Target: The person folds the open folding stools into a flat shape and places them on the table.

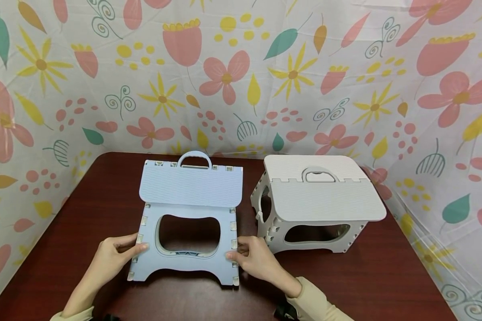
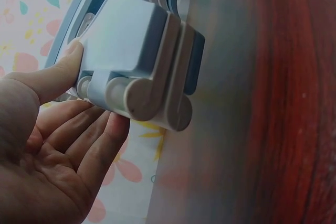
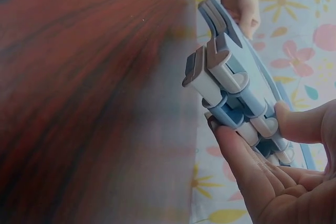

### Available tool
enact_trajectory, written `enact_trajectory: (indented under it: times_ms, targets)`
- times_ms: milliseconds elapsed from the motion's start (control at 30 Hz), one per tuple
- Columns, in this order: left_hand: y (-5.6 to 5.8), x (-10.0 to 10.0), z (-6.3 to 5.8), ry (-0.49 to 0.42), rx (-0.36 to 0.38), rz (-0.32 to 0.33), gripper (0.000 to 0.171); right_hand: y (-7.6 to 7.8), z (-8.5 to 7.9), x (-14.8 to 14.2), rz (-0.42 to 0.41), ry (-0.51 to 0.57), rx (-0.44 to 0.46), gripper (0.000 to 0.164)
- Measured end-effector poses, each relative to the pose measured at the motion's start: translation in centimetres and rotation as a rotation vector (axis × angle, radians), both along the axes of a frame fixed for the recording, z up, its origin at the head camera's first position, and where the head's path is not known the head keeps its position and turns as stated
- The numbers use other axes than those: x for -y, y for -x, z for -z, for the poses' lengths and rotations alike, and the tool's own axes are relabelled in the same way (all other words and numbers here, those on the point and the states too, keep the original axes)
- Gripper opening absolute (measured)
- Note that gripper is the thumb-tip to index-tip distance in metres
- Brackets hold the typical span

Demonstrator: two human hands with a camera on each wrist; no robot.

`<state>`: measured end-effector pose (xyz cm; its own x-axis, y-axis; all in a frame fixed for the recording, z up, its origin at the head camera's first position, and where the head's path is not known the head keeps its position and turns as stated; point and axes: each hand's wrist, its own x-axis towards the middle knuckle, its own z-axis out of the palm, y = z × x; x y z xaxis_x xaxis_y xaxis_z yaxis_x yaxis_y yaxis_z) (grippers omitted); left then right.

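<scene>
A light blue folding step stool (image 1: 189, 263) stands tilted in the middle-left of the head view, its legs folded flat together. Its top panel (image 1: 190, 185) with a carry handle leans back above the leg panel. My left hand (image 1: 108, 261) grips the stool's left edge, thumb on the front face and fingers behind. On the opposite edge my right hand (image 1: 257, 261) pinches it the same way. Both wrist views show the stacked, hinged layers of the stool, with the left thumb (image 2: 71, 66) and the right thumb (image 3: 296, 124) pressed on its face.
A white folding step stool (image 1: 325, 200) stands unfolded on the dark red-brown table (image 1: 369, 285), just right of my right hand. Behind the table hangs a flower-patterned cloth (image 1: 225, 111), which also runs along both sides.
</scene>
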<state>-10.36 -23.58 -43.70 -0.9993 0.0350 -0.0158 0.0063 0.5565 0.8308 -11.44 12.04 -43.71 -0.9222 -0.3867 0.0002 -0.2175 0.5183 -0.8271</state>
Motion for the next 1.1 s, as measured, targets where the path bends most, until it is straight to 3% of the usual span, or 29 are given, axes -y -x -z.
enact_trajectory:
  times_ms: [1100]
  targets:
    - [-0.04,0.24,0.2,0.062,0.072,-0.017,0.05,-0.17,-0.05,0.04,-0.013,0.016,0.009,0.017]
